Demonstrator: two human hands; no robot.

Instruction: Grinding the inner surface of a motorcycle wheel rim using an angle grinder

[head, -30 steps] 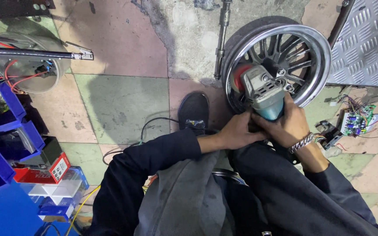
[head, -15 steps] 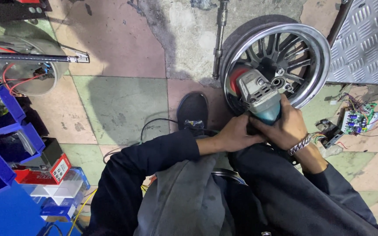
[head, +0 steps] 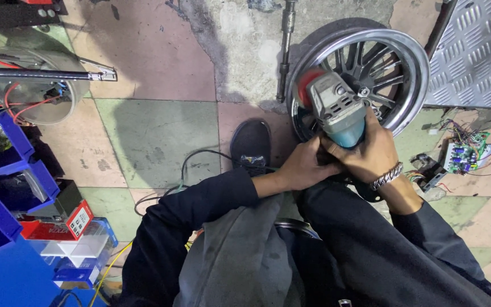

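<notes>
A polished metal spoked wheel rim (head: 410, 51) lies tilted on the tiled floor in front of me. I hold a teal and grey angle grinder (head: 336, 111) with a red disc against the rim's left inner side. My right hand (head: 370, 150), with a metal bracelet at the wrist, is wrapped round the grinder's body. My left hand (head: 302, 167) grips the rear of the tool beside the right hand. Both arms are in dark sleeves, and my dark shoe (head: 251, 142) rests just left of the rim.
A checker-plate metal sheet (head: 478, 51) lies at upper right, a green circuit board with wires (head: 461, 150) at right. A steel rod (head: 285, 45) stands by the rim. Blue bins (head: 7, 170) and small boxes (head: 63, 222) are at left; a black cable (head: 194, 162) crosses the floor.
The grinder and both hands have shifted slightly left and down along the rim's inner edge. The rest is unchanged.
</notes>
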